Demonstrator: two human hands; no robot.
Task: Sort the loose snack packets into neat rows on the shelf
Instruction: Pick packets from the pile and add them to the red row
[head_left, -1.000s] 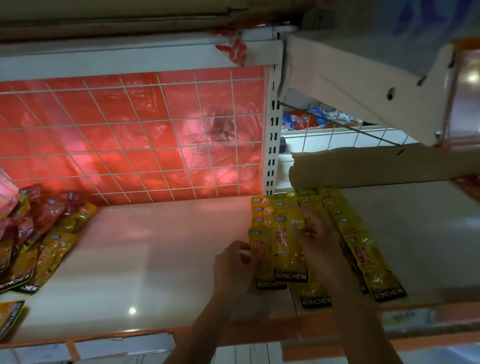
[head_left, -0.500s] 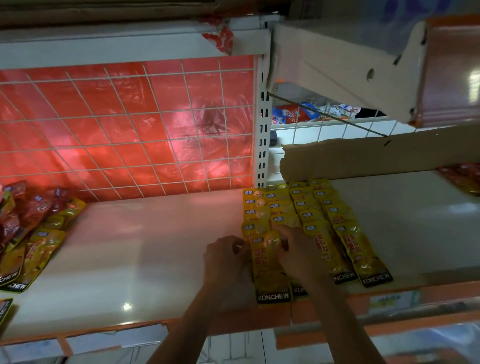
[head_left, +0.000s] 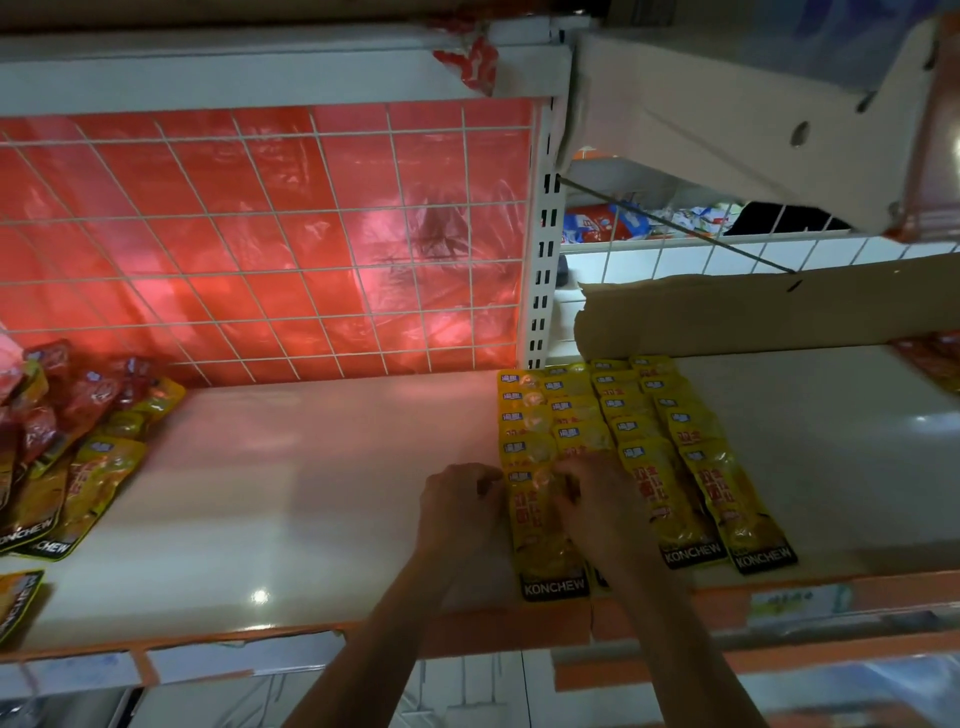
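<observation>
Since a second ago, one yellow packet (head_left: 545, 551) has come down from above the sorted rows (head_left: 649, 415) and now lies flat at the front of the leftmost row on the shelf (head_left: 311, 493). Its KONCHEW band sits at the shelf's front edge. The right hand (head_left: 592, 512) covers its upper half, grip curled onto it, and hides most of the next row's front packet. The left hand (head_left: 457, 512) is curled against the packet's left edge; whether that grip pinches it cannot be told. Both hands are blurred. A loose pile (head_left: 78, 441) at far left is cut off by the frame.
</observation>
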